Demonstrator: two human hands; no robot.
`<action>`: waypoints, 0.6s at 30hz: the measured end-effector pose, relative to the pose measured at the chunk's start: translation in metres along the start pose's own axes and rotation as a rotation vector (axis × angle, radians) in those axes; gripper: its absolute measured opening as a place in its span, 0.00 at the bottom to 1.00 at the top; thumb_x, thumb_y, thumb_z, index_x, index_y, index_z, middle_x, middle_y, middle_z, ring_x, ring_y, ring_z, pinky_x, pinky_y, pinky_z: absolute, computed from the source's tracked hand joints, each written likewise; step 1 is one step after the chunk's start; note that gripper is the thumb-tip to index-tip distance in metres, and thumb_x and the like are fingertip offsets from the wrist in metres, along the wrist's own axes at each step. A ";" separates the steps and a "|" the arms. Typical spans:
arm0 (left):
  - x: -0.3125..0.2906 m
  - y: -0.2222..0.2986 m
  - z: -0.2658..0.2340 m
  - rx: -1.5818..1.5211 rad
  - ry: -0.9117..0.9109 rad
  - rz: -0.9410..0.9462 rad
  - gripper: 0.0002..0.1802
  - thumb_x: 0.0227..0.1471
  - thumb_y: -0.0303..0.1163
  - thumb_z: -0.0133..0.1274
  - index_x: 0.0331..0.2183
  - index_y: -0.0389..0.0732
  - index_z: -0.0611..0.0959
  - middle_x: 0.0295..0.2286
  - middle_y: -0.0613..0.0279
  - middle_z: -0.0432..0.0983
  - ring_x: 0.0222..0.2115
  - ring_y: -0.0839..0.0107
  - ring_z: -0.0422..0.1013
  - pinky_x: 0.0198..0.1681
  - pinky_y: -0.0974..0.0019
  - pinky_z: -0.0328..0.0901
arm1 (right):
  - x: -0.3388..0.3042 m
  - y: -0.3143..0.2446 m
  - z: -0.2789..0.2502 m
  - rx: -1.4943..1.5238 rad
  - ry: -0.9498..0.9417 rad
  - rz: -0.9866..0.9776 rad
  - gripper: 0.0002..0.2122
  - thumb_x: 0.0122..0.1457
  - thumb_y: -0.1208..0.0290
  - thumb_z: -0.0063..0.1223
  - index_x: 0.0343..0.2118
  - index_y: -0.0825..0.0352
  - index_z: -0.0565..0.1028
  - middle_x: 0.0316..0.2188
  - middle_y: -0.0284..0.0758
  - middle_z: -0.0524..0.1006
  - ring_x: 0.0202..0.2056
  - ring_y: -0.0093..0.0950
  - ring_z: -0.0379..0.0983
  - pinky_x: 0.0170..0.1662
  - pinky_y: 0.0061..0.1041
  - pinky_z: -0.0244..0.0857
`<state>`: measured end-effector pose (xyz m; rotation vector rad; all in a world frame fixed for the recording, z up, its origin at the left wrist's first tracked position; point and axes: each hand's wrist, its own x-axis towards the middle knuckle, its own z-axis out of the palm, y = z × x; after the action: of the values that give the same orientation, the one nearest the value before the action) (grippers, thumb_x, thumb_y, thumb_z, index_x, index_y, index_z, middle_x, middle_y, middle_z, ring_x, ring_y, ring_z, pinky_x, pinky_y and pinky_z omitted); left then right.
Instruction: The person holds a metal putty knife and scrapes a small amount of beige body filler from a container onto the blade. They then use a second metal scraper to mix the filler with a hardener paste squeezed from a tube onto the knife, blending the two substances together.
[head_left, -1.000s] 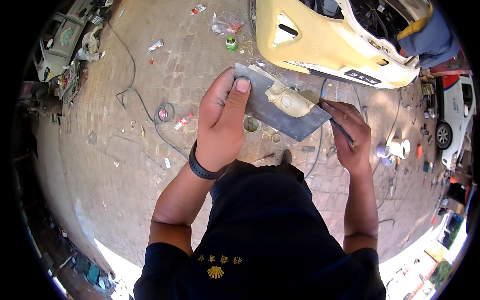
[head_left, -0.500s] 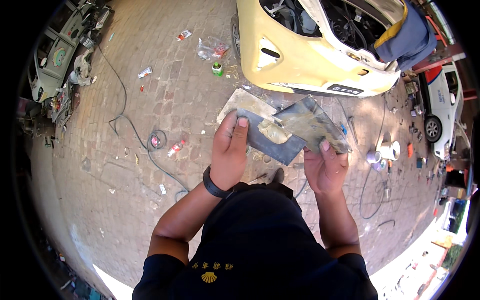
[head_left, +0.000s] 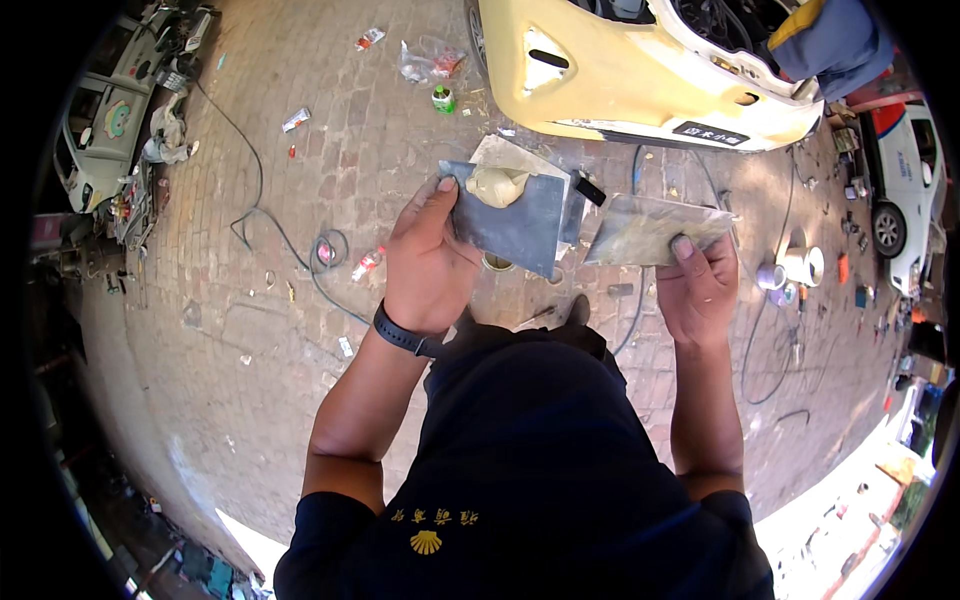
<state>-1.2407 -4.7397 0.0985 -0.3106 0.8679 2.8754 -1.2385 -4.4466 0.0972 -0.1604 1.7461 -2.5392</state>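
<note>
My left hand (head_left: 425, 270), with a dark band round its wrist, grips the edge of a dark grey putty spreader (head_left: 515, 225), thumb on top. A lump of beige putty (head_left: 493, 188) sits on the sheet near its far edge. Farther out behind it shows a pale flat board (head_left: 515, 153); whether my left hand also holds that, I cannot tell. In my right hand (head_left: 697, 295) is a second flat putty spreader (head_left: 650, 230), smeared grey and beige, with my thumb on its near edge. A gap separates the two spreaders.
A pale yellow car body (head_left: 620, 90) stands ahead, with a dark blue and yellow cloth (head_left: 835, 50) over it at the right. Cans and a white bucket (head_left: 803, 265) stand at right. A hose (head_left: 262, 190), a green bottle (head_left: 443, 98) and litter lie on the brick floor.
My hands have moved apart: the right one went right with its spreader, the left one went left. The spreaders no longer overlap, and the putty now lies near the left spreader's far edge.
</note>
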 end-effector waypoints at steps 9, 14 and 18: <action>-0.022 0.002 -0.030 0.061 0.127 -0.060 0.17 0.71 0.33 0.42 0.54 0.34 0.76 0.52 0.56 0.77 0.54 0.66 0.73 0.60 0.57 0.66 | 0.006 0.047 0.017 -0.042 0.017 0.435 0.14 0.67 0.77 0.52 0.54 0.67 0.71 0.48 0.34 0.79 0.48 0.28 0.78 0.47 0.32 0.74; -0.026 0.040 -0.075 0.289 0.235 0.317 0.15 0.71 0.34 0.45 0.51 0.35 0.78 0.48 0.59 0.78 0.50 0.67 0.74 0.57 0.57 0.69 | -0.012 0.066 0.030 0.017 0.185 0.480 0.14 0.65 0.80 0.49 0.53 0.67 0.71 0.45 0.33 0.79 0.45 0.25 0.77 0.49 0.29 0.71; -0.041 0.053 -0.098 0.378 0.195 0.301 0.16 0.72 0.35 0.45 0.53 0.35 0.78 0.50 0.58 0.77 0.52 0.68 0.74 0.56 0.57 0.69 | -0.013 0.067 0.079 0.061 0.110 0.380 0.12 0.66 0.79 0.54 0.51 0.69 0.75 0.43 0.34 0.81 0.45 0.24 0.77 0.50 0.29 0.70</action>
<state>-1.1945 -4.8408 0.0565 -0.4570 1.5891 2.8832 -1.2177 -4.5422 0.0617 0.2909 1.5514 -2.3540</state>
